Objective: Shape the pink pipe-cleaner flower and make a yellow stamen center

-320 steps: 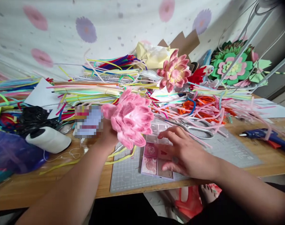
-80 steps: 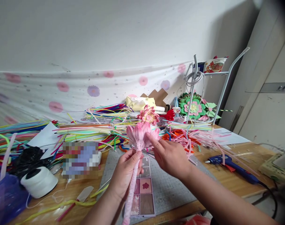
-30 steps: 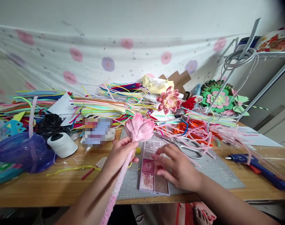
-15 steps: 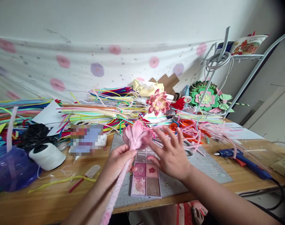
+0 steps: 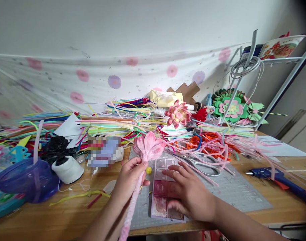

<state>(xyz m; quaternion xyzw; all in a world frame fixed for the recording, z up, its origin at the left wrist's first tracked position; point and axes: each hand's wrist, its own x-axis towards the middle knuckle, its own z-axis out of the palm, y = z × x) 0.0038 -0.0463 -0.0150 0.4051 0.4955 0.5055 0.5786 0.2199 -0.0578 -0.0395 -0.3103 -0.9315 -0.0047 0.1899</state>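
Note:
My left hand [image 5: 131,177] is closed round the fuzzy pink stem, just under the petals of a pink flower [image 5: 149,146]. The flower stands upright, and its stem [image 5: 130,212] runs down toward me. Close to my left fingers shows a small yellow ball [image 5: 148,170]; what it belongs to is unclear. Over a makeup palette [image 5: 160,208] with pink and brownish pans hovers my right hand [image 5: 189,190], fingers apart and holding nothing. It hides the palette's right side; whether a fingertip touches a pan I cannot tell. The palette lies on a grey cutting mat [image 5: 243,197].
Scissors [image 5: 205,166] lie behind my right hand, with loose pink pipe cleaners [image 5: 222,147] around them. A blue glue gun [image 5: 281,180] is at the right. White thread spool [image 5: 68,170] and purple basket [image 5: 24,180] stand left. A finished flower [image 5: 177,114] and pipe-cleaner bundles line the back.
My right hand has come down from beside the petals to the palette. My left hand still grips the flower's stem. The whole view has shifted a little.

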